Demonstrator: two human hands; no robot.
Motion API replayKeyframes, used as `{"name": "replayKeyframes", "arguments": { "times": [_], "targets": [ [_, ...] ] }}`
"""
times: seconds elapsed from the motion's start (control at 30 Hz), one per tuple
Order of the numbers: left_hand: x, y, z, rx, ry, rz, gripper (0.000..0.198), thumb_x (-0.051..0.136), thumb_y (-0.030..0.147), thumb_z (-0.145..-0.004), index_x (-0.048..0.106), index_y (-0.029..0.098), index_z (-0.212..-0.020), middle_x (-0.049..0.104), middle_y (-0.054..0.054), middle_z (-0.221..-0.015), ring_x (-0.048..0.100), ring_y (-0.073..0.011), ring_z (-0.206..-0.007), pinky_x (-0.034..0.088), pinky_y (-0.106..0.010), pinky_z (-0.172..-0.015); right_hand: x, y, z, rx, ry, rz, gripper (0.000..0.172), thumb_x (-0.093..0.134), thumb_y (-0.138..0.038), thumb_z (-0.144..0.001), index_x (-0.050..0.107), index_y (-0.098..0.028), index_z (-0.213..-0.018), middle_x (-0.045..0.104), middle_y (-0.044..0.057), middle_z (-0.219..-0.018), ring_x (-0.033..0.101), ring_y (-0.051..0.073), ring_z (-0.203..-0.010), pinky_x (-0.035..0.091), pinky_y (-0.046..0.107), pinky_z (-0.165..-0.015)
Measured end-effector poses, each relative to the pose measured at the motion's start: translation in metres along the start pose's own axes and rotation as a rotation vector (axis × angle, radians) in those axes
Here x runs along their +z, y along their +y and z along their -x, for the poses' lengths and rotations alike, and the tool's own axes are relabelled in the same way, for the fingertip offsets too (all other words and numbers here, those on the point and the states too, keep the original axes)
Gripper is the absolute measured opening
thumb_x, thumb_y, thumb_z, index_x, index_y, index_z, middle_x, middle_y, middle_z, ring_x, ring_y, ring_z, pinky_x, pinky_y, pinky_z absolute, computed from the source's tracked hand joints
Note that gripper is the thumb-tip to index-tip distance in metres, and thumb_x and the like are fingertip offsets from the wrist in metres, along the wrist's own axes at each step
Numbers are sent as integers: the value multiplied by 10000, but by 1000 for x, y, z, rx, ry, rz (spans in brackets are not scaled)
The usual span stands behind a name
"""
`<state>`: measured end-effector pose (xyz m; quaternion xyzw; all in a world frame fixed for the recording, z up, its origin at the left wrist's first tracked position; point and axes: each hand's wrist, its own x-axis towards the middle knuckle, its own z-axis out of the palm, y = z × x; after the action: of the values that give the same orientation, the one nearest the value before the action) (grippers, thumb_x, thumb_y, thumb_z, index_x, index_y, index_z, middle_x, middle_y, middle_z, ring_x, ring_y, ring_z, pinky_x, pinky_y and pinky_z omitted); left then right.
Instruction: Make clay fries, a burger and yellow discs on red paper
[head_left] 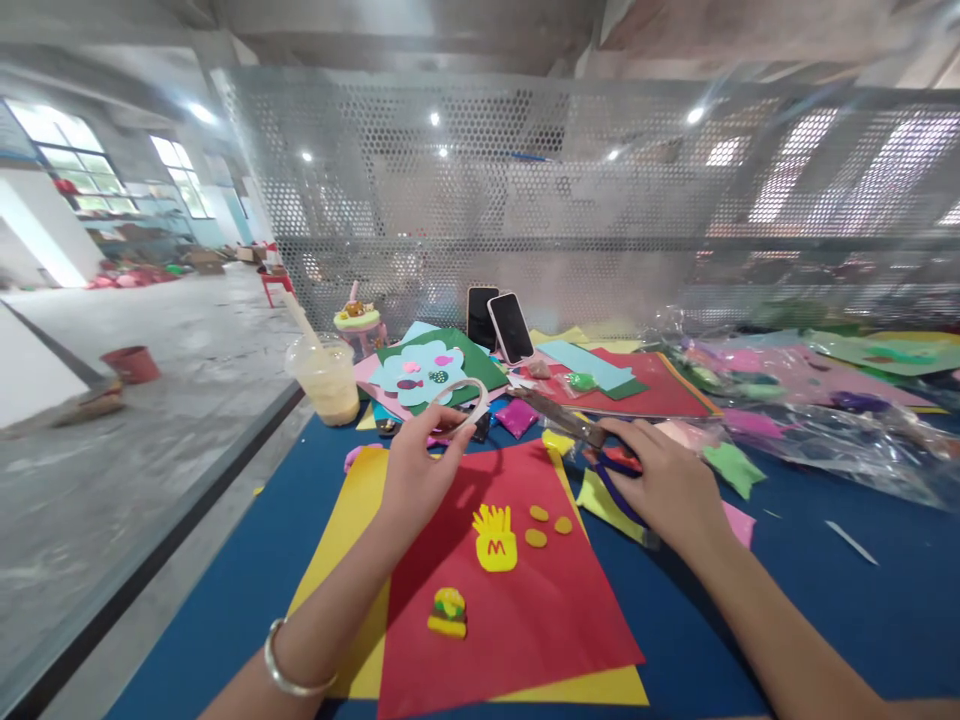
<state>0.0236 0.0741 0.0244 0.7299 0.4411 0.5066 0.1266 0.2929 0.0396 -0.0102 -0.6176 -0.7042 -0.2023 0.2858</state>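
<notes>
My left hand pinches a curled white strip between thumb and fingers, above the far edge of a red sheet. In my right hand is a pair of scissors with dark blue handles, its blades pointing left toward the strip but apart from it. On the red sheet lie a yellow clay fries shape marked with a red M, a small clay burger and three yellow-brown ovals. A yellow sheet shows beneath the red one.
A lidded cup with a straw stands at the table's left edge. Two phones lean at the back. Coloured sheets, clay packets and clear plastic wrapping cover the back and right. Behind rises a perforated metal panel.
</notes>
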Motion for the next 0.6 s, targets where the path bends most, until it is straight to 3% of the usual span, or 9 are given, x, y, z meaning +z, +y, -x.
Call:
{"name": "replayKeyframes", "arguments": {
  "times": [0.17, 0.27, 0.33, 0.4, 0.5, 0.6],
  "targets": [
    [1, 8, 3, -40, -14, 108, 90, 594, 245, -836, 598, 201, -758, 641, 16, -727, 584, -138, -694, 467, -229, -641, 12, 35, -1, 87, -238, -103, 370, 545, -250, -807, 608, -203, -1168, 676, 85, -960, 656, 247, -815, 504, 327, -634],
    [2, 11, 5, -31, -49, 142, 71, 597, 230, -834, 603, 199, -770, 639, 12, -733, 585, -136, -697, 468, -226, -643, 9, 37, -5, 57, -144, -144, 300, 521, -321, -857, 681, -204, -1083, 633, 125, -1032, 649, 258, -861, 526, 384, -724],
    [3, 13, 7, -25, -78, 150, 74, 595, 232, -838, 604, 197, -773, 640, 8, -733, 583, -135, -693, 467, -227, -642, -2, 21, -12, -10, 54, -185, 259, 510, -324, -880, 715, -193, -967, 605, 137, -1074, 625, 276, -956, 505, 425, -833],
    [4, 15, 8, -17, -101, 140, 92, 593, 246, -842, 604, 194, -767, 642, 3, -730, 582, -138, -690, 467, -235, -646, -16, -4, -21, -108, 145, -313, 199, 522, -269, -891, 709, -207, -921, 629, 94, -1010, 635, 222, -906, 508, 364, -829],
    [5, 16, 10, 14, -132, 138, 105, 590, 260, -845, 613, 188, -773, 649, -2, -721, 583, -142, -681, 465, -240, -634, -33, -40, -34, -253, 100, -481, 122, 577, -216, -865, 691, -218, -908, 661, 46, -929, 645, 181, -883, 513, 293, -799],
    [5, 16, 11, 42, -157, 136, 82, 590, 243, -842, 624, 184, -795, 660, -7, -731, 591, -145, -684, 465, -245, -633, -36, -59, -42, -263, 64, -558, 110, 585, -204, -853, 683, -199, -902, 678, 56, -928, 654, 178, -865, 518, 289, -786]
  ]
}}
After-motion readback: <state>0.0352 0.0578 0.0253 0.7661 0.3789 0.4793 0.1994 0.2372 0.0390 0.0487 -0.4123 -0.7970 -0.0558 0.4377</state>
